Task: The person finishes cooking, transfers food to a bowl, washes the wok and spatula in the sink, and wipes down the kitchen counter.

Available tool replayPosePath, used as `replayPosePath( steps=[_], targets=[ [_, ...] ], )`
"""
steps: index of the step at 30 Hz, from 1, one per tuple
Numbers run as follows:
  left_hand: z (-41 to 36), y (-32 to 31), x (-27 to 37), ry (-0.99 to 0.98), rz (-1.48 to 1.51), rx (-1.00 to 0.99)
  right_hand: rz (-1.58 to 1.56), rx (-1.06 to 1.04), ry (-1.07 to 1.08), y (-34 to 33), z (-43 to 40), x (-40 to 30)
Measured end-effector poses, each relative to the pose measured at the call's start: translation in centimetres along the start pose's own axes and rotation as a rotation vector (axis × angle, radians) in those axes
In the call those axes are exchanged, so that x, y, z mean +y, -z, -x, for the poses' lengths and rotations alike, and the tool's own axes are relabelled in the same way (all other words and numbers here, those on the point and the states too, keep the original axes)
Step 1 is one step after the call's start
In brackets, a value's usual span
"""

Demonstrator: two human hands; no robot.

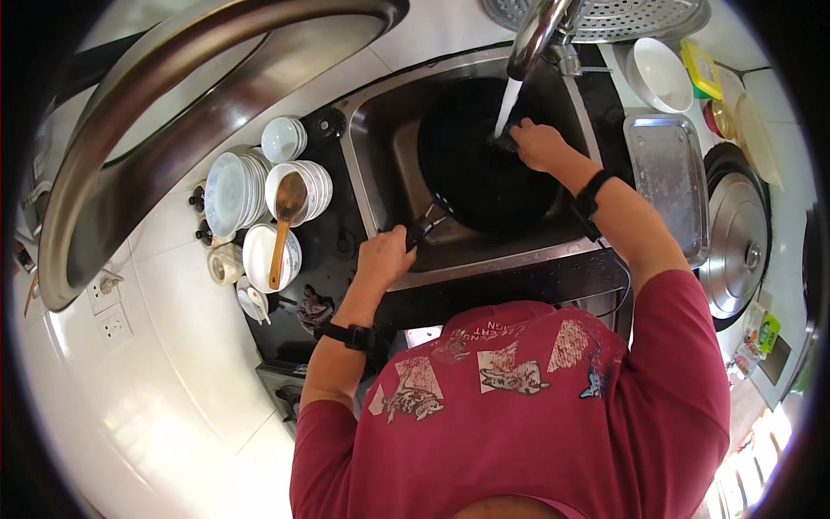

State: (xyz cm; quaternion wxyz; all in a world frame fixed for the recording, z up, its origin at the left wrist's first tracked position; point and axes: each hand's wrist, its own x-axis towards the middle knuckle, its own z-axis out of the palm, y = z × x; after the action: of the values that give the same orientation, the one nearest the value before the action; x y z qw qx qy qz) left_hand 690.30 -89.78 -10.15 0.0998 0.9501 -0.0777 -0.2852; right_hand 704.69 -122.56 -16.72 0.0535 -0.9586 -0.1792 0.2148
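Observation:
A black pan [476, 175] rests tilted in the stainless steel sink [400, 139], its inside facing up. My left hand [384, 257] grips the dark handle [421, 228] near the sink's front left rim. Over the pan's upper right part, my right hand [538, 144] holds a dark scrubber [507, 137]; its exact kind is hard to make out. Water [509, 104] runs from the chrome faucet [533, 48] onto the scrubber and the pan.
Left of the sink stand stacked plates [225, 194] and bowls [318, 194], with a wooden spoon [281, 240] across them. To the right are a metal tray [668, 188], a white bowl [659, 74] and a metal lid [733, 246]. A perforated steamer plate [616, 16] lies behind the faucet.

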Motion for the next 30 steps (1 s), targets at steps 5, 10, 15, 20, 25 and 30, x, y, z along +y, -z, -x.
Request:
replayPosePath(
  steps=[5, 10, 15, 20, 25, 30],
  targets=[
    [-0.6, -1.0, -1.0, -0.009, -0.041, 0.055, 0.243, -0.072, -0.003, -2.0, -0.7, -0.7],
    [-0.7, -1.7, -1.0, -0.054, -0.077, 0.127, 0.197, -0.156, 0.194, -5.2, -0.3, 0.1],
    [-0.5, -3.2, -1.3, -0.121, -0.111, 0.216, 0.315, -0.302, 0.167, -5.9, -0.2, 0.4],
    [-0.2, -3.0, -0.9, -0.156, -0.1, 0.288, 0.392, -0.33, 0.157, -6.7, 0.5, 0.7],
    [-0.4, -3.3, -0.5, -0.133, -0.125, 0.299, 0.162, -0.538, 0.095, -6.8, 1.3, -1.8],
    [-0.4, -3.3, -0.5, -0.123, -0.143, 0.271, -0.508, -0.388, 0.321, -6.9, 2.6, -9.0]
  ],
)
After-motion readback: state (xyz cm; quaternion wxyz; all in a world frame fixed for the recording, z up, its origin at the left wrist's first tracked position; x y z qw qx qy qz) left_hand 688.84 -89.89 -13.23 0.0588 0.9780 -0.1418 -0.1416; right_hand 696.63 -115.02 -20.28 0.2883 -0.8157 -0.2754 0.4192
